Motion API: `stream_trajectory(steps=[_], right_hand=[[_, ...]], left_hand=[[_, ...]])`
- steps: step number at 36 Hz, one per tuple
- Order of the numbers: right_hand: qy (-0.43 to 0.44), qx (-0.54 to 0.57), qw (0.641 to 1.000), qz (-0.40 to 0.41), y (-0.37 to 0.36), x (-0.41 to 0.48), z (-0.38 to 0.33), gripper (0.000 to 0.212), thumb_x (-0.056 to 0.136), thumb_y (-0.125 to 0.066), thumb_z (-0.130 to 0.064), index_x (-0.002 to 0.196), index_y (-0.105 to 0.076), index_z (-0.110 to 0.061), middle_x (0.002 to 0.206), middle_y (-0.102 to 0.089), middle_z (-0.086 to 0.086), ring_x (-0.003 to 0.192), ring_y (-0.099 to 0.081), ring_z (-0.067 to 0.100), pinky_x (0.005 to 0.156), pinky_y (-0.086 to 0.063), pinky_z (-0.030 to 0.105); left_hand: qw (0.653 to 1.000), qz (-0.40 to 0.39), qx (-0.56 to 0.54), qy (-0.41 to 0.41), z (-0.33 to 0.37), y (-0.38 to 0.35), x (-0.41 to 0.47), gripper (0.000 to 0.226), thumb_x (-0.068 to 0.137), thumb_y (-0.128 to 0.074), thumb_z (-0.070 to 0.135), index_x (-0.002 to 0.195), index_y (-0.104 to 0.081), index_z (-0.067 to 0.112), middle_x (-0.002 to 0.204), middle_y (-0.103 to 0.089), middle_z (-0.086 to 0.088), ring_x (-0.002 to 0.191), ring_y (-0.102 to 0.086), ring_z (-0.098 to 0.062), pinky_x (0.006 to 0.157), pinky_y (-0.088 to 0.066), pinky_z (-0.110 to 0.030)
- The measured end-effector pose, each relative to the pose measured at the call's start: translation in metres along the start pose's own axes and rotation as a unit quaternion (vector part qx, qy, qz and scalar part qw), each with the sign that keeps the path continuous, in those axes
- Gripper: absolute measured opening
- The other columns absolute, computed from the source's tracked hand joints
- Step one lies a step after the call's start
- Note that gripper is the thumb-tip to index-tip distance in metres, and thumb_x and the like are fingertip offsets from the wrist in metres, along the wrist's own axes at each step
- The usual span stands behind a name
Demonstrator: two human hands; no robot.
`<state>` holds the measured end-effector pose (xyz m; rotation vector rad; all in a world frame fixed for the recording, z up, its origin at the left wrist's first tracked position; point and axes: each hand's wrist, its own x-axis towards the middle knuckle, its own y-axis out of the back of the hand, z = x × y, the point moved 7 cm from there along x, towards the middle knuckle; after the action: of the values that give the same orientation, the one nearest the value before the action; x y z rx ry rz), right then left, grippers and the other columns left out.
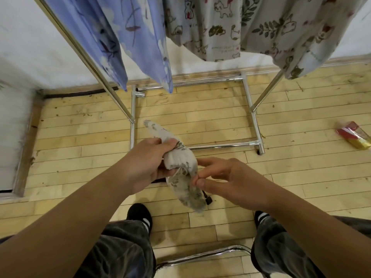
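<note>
The bunched cloth [180,160] hangs above the floor [80,137] by the rack [132,109], left hand [148,163] clamped round its middle, right hand [226,177] pinching an edge; two sheets [220,27] hang already, this one seemingly awaits unrolling and hanging.

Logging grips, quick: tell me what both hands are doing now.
Left hand: closed, gripping the bunched white leaf-printed cloth bundle.
Right hand: pinching the same bundle's edge with thumb and finger.
</note>
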<state>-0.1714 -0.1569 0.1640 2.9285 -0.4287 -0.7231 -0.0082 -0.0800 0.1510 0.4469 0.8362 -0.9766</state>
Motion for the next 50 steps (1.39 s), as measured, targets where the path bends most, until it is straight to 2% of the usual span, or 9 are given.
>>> stream_trajectory(steps=[8,11,17,25,30,35,39,44,50], right_hand=[[-0.006,0.042,0.997,0.063,0.012,-0.004,0.000,0.017,0.100,-0.064,-0.022,0.104,-0.080,-0.025,0.105,-0.078,-0.012,0.105,-0.071,0.005,0.086,-0.059,0.029],[-0.016,0.085,0.992,0.095,0.021,-0.004,0.002,0.018,0.100,-0.062,-0.023,0.102,-0.080,-0.022,0.107,-0.078,-0.007,0.106,-0.072,0.009,0.092,-0.059,0.034],[-0.026,0.198,0.974,0.108,0.023,-0.004,0.004,0.020,0.099,-0.060,-0.025,0.098,-0.077,-0.015,0.105,-0.077,0.007,0.105,-0.073,0.024,0.101,-0.057,0.046],[-0.036,0.227,0.968,0.096,0.022,-0.001,0.007,0.021,0.104,-0.056,-0.017,0.100,-0.074,-0.007,0.106,-0.076,0.014,0.105,-0.073,0.029,0.094,-0.060,0.050],[-0.070,0.175,0.975,0.119,0.024,-0.001,0.012,0.024,0.105,-0.056,-0.018,0.096,-0.077,-0.011,0.103,-0.077,0.006,0.102,-0.073,0.023,0.096,-0.059,0.051],[-0.088,0.174,0.973,0.123,0.025,-0.002,0.013,0.029,0.106,-0.053,-0.023,0.091,-0.077,-0.019,0.102,-0.077,0.004,0.102,-0.073,0.026,0.098,-0.056,0.057],[-0.092,0.186,0.970,0.124,0.025,-0.002,0.013,0.031,0.107,-0.050,-0.023,0.091,-0.075,-0.019,0.103,-0.076,0.010,0.103,-0.073,0.030,0.096,-0.057,0.058],[-0.090,0.252,0.957,0.110,0.022,0.000,0.014,0.030,0.108,-0.048,-0.023,0.090,-0.072,-0.020,0.101,-0.075,0.007,0.096,-0.071,0.029,0.082,-0.059,0.045],[-0.085,0.292,0.949,0.086,0.018,0.001,0.014,0.025,0.107,-0.050,-0.021,0.097,-0.071,-0.013,0.110,-0.075,0.012,0.101,-0.073,0.030,0.079,-0.058,0.039]], left_hand=[[0.992,-0.100,-0.077,-0.007,0.006,-0.013,-0.007,0.032,0.107,-0.049,0.027,0.125,-0.065,0.006,0.109,-0.076,-0.016,0.087,-0.072,-0.023,0.071,-0.061,-0.030],[0.989,-0.140,-0.013,-0.044,0.012,-0.019,-0.009,0.036,0.104,-0.048,0.029,0.134,-0.064,0.014,0.127,-0.071,-0.013,0.112,-0.066,-0.027,0.096,-0.050,-0.043],[0.974,-0.175,0.118,-0.087,0.013,-0.028,-0.013,0.035,0.099,-0.061,0.017,0.132,-0.065,0.028,0.128,-0.071,0.008,0.124,-0.062,-0.015,0.111,-0.046,-0.048],[0.973,-0.109,0.183,-0.094,0.012,-0.019,-0.006,0.022,0.098,-0.064,0.041,0.109,-0.076,0.027,0.113,-0.076,0.008,0.112,-0.069,-0.012,0.109,-0.047,-0.049],[0.992,-0.065,0.055,-0.097,0.020,-0.010,-0.004,0.021,0.103,-0.057,0.032,0.102,-0.073,0.018,0.111,-0.078,-0.003,0.098,-0.071,-0.019,0.092,-0.053,-0.041],[0.986,-0.083,-0.048,-0.139,0.028,-0.010,-0.005,0.038,0.103,-0.057,0.029,0.140,-0.056,0.037,0.133,-0.069,0.006,0.119,-0.068,-0.018,0.099,-0.052,-0.043],[0.984,-0.070,0.032,-0.160,0.027,-0.011,-0.003,0.073,0.093,-0.069,0.028,0.154,-0.034,0.047,0.142,-0.058,0.022,0.124,-0.063,-0.009,0.101,-0.054,-0.041],[0.960,-0.076,0.247,-0.105,0.009,-0.019,0.000,0.034,0.092,-0.069,0.046,0.124,-0.057,0.043,0.118,-0.067,0.017,0.105,-0.068,-0.004,0.092,-0.059,-0.036],[0.928,-0.125,0.329,-0.124,-0.002,-0.030,-0.004,0.046,0.085,-0.073,0.058,0.123,-0.054,0.041,0.113,-0.066,0.016,0.095,-0.067,0.004,0.085,-0.061,-0.028]])
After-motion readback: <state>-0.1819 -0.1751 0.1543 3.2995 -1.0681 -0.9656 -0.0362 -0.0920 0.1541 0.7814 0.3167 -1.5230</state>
